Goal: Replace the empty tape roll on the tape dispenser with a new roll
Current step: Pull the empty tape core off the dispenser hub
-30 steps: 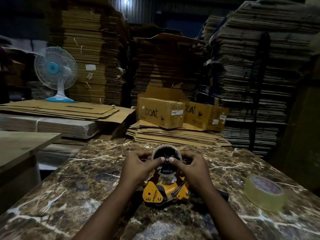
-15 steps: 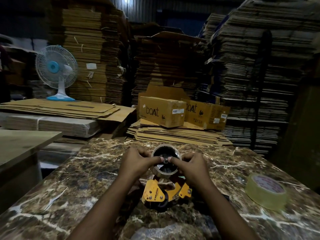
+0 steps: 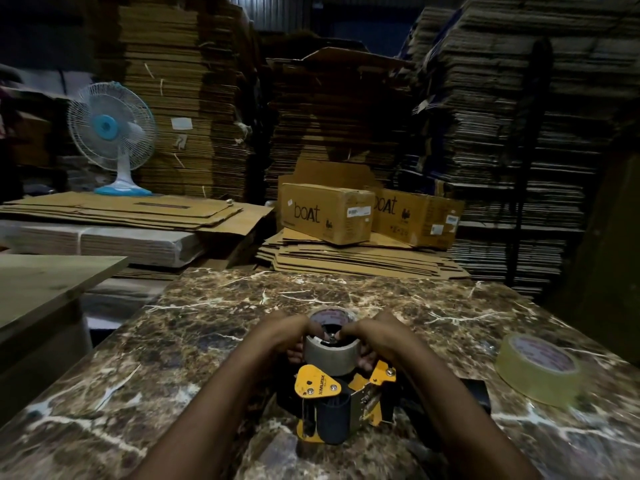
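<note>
A yellow and black tape dispenser (image 3: 337,403) stands on the marble table (image 3: 207,341) in front of me. On its hub sits the empty roll (image 3: 330,353), a pale cardboard core with red print inside. My left hand (image 3: 280,336) grips the core from the left. My right hand (image 3: 372,336) grips it from the right. Both thumbs press at the black hub in the middle. A new roll of clear tape (image 3: 538,370) lies flat on the table at the right, apart from my hands.
Two "boat" cartons (image 3: 327,213) sit on flattened cardboard beyond the table's far edge. A blue and white fan (image 3: 112,133) stands at the back left. A wooden board (image 3: 45,282) lies to the left. Tall cardboard stacks fill the background.
The dispenser and core have tilted toward me, so the core's outer wall now faces me. My thumbs stay pressed at the hub. The new roll has not moved.
</note>
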The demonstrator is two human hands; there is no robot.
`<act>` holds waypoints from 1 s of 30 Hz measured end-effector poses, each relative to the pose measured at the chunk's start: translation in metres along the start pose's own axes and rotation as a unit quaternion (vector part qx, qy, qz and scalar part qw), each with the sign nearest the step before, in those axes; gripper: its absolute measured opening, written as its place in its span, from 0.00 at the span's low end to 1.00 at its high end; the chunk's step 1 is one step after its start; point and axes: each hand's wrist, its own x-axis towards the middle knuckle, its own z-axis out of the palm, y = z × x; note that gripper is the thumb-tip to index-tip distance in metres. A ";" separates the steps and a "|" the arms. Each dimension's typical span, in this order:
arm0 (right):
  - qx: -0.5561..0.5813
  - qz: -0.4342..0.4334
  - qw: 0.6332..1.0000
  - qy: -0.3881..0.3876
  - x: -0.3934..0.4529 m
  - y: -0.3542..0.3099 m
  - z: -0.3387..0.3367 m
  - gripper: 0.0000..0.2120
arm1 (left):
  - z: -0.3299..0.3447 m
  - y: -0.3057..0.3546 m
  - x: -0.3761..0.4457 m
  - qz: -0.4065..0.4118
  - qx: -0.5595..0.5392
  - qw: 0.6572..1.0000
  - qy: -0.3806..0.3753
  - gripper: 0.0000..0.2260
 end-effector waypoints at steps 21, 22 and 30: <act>-0.010 -0.210 0.972 -0.106 -0.014 0.009 -0.007 0.47 | -0.034 -0.032 0.002 0.153 0.021 0.970 -0.188 0.30; -0.018 -0.215 0.971 -0.106 -0.013 0.009 -0.007 0.49 | -0.033 -0.032 0.002 0.162 0.033 0.968 -0.188 0.29; -0.036 -0.237 0.970 -0.040 -0.009 0.013 -0.004 0.54 | -0.022 -0.040 0.005 0.194 -0.013 0.966 -0.168 0.24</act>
